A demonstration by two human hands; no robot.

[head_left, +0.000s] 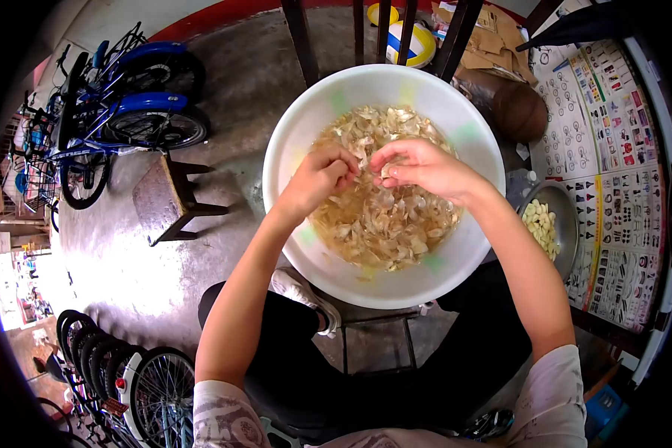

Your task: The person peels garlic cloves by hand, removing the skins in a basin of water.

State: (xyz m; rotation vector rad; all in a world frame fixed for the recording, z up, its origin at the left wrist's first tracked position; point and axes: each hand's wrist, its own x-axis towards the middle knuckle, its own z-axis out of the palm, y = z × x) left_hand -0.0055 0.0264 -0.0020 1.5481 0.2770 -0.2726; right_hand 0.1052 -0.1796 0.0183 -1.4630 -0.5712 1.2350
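Over a large white basin (287,168), my two hands are close together. Water in the basin is thick with papery garlic skins (384,224). My left hand (325,173) is closed in a pinch; what lies between its fingertips is hidden. Between the thumb and fingers of my right hand (418,168) is a small pale garlic clove (385,172), mostly covered. Off to the right, a metal bowl (567,216) contains many peeled garlic cloves (540,226).
A low wooden stool (164,198) stands left of the basin. Blue bicycles (142,112) are parked beyond it, with several tyres (101,351) at lower left. Dark bars (358,33) rise behind the basin. A printed parts poster (612,179) covers the right side.
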